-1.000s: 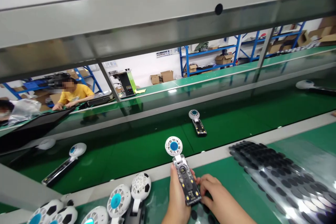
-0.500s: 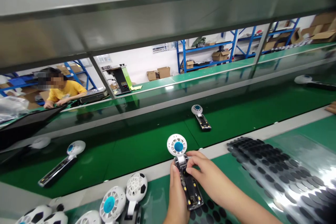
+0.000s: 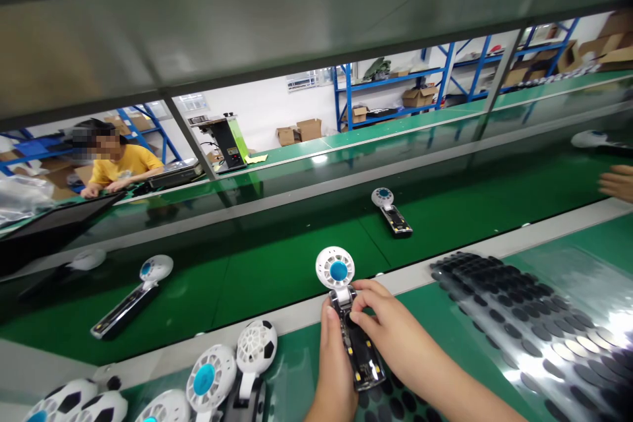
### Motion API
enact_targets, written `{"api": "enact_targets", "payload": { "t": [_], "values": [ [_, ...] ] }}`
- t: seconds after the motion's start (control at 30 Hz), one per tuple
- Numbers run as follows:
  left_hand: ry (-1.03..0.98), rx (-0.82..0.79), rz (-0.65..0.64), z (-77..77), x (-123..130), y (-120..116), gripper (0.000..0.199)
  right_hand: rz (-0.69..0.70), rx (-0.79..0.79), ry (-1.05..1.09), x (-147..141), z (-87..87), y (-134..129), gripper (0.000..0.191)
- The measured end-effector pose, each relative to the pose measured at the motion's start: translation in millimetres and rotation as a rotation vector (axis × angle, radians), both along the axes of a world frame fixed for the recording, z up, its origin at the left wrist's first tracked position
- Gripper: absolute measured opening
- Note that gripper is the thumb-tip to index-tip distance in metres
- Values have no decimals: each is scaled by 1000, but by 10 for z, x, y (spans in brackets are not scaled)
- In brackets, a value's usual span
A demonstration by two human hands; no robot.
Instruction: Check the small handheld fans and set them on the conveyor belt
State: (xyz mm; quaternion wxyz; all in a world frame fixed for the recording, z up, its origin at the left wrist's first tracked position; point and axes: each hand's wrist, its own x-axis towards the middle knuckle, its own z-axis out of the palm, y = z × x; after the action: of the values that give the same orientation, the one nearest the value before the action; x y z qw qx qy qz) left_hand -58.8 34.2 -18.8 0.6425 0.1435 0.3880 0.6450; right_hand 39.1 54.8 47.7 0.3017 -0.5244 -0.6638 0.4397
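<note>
Between my hands is a handheld fan (image 3: 362, 359) with a round white head, a blue centre and a dark handle showing small yellow parts. My left hand (image 3: 332, 362) wraps the handle from the left side. With thumb and index finger together, my right hand (image 3: 378, 313) presses at the top of the handle, just below the head; anything small under the fingertips is hidden. Below the fan lies a sheet of black round pieces (image 3: 395, 402). To the left stand several more fans (image 3: 211, 379), some with a black-and-white football pattern.
A green conveyor belt (image 3: 297, 237) runs across, carrying several fans, one at the centre (image 3: 393, 214). Sheets of black discs (image 3: 519, 310) lie at right. Another person's hand (image 3: 616, 183) reaches in at the right edge. A person in yellow (image 3: 123, 161) sits far left. A metal panel (image 3: 297, 33) hangs overhead.
The fans on the belt have shifted right. Another person's hand has appeared at the right edge. My hands keep nearly the same hold on the fan.
</note>
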Motion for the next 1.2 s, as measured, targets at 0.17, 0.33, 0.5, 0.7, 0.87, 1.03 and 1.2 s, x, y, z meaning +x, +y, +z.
{"api": "enact_targets", "payload": {
  "t": [0.17, 0.33, 0.5, 0.7, 0.87, 1.03, 1.2],
  "values": [
    [12, 36, -4, 32, 11, 1, 37, -30, 4, 10, -12, -34, -21, 15],
    [36, 32, -18, 38, 11, -9, 38, -55, 10, 7, -26, -87, -21, 13],
    [31, 45, -21, 46, 12, -11, 37, -64, 52, 3, -32, -141, -49, 12],
    [18, 18, -13, 22, 4, -12, 40, -181, 60, 89, -28, -257, -95, 5],
    [-24, -9, -27, -18, 16, 11, 42, -270, -143, 375, 60, -504, -18, 48],
    [77, 170, -107, -1, 23, 27, 40, -326, -234, 570, 215, -693, -15, 58],
    [171, 166, -134, 20, 11, -12, 31, -303, -213, 634, 266, -684, -38, 47]
  ]
}}
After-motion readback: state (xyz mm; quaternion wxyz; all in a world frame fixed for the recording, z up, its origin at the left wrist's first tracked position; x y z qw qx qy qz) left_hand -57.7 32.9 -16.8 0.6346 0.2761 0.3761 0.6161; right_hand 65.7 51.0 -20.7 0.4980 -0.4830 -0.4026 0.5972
